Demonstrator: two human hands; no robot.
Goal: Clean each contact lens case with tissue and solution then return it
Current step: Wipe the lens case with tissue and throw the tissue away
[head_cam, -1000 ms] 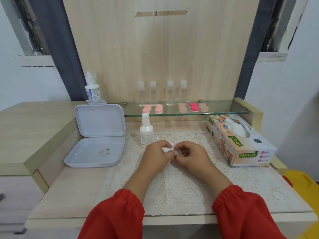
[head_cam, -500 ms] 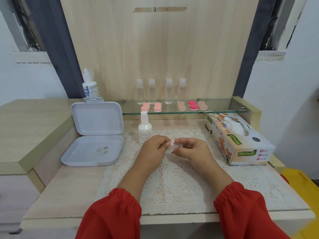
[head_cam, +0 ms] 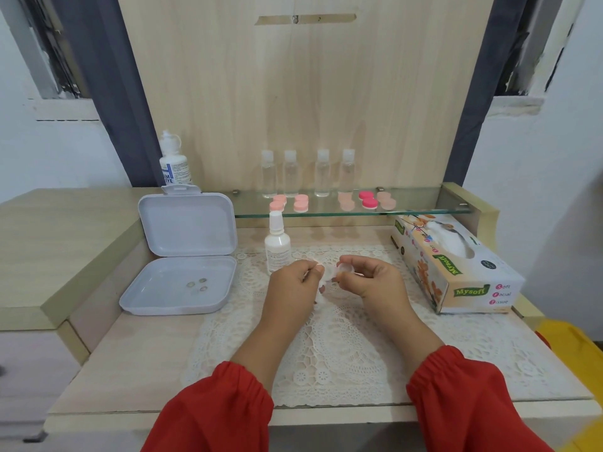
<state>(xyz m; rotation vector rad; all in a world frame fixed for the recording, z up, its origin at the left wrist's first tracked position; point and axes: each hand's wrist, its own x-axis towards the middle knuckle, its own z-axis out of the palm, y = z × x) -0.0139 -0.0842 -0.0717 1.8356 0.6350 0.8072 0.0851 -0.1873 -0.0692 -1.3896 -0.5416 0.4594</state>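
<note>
Two bare hands, left (head_cam: 290, 282), right (head_cam: 375, 283), red sleeves (head_cam: 215, 409), gathered elastic cuffs

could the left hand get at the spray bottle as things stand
Probably yes, once freed. The spray bottle stands upright just behind the left hand with nothing between them, but that hand is pinching a tissue and would need to let go first.

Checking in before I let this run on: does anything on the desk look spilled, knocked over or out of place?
Nothing stands out. The bottles and lens cases on the glass shelf stand in order, the spray bottle is upright, the tissue box is intact. The white box lies open with small lenses inside.
</note>
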